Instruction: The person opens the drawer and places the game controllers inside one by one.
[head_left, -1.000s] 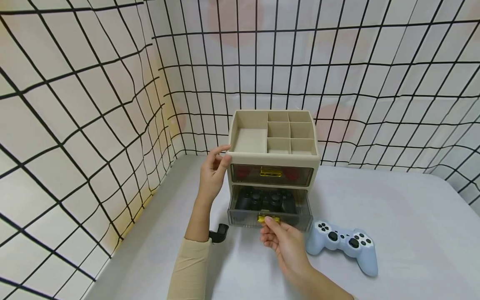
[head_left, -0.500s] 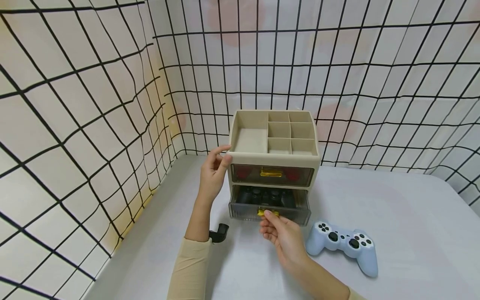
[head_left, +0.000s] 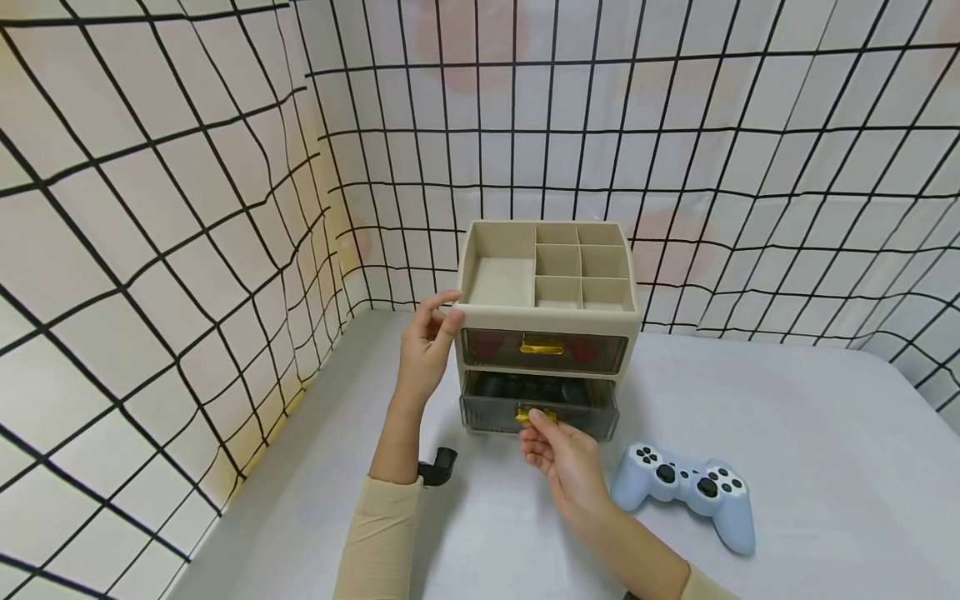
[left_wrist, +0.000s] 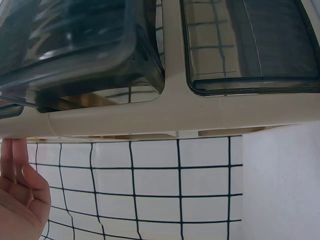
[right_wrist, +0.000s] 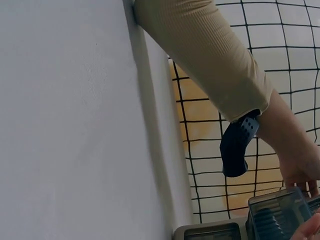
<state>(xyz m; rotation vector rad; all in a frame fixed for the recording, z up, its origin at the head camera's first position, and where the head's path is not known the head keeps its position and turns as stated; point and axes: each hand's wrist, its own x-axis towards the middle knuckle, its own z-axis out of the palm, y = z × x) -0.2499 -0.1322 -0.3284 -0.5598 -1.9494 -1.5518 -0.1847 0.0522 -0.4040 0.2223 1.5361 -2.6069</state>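
From head view only: lower gold handle (head_left: 522, 413)

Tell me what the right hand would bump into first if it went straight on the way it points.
The right hand grips the gold handle, so straight ahead it would likely meet the lower drawer's translucent front first, though depth is unclear.

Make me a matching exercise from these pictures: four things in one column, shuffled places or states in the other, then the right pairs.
Column one:
1. Left hand
2. Right hand
3. Lower drawer
4. Pale blue game controller

Column two:
A. Partly pulled out
B. Lying on the white surface
C. Touching the beige organizer at its upper front corner
D. Pinching the lower yellow handle

Right pairs: 1-C, 2-D, 3-A, 4-B.
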